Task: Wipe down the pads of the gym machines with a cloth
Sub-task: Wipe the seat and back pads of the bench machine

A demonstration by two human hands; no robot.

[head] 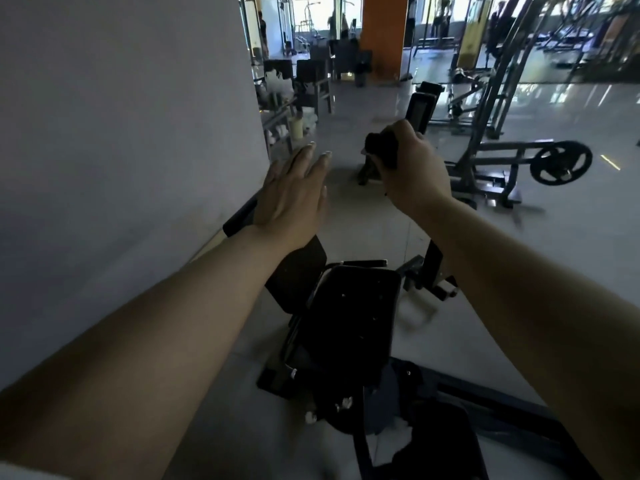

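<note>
I note the right hand clenched around a dark cloth, bunched and raised above the floor, clear of any pad. The left hand is released, fingers straight, holding nothing. I judge the cloth soft and light; a flatter palm hold should suit the black seat pad below.

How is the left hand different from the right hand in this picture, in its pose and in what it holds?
The left hand has straight fingers spread forward and holds nothing; the right hand is curled into a fist around a dark cloth. The left hand is lower and nearer the white wall; the right hand is higher. Both are raised above the black pad, and neither touches it.
</note>
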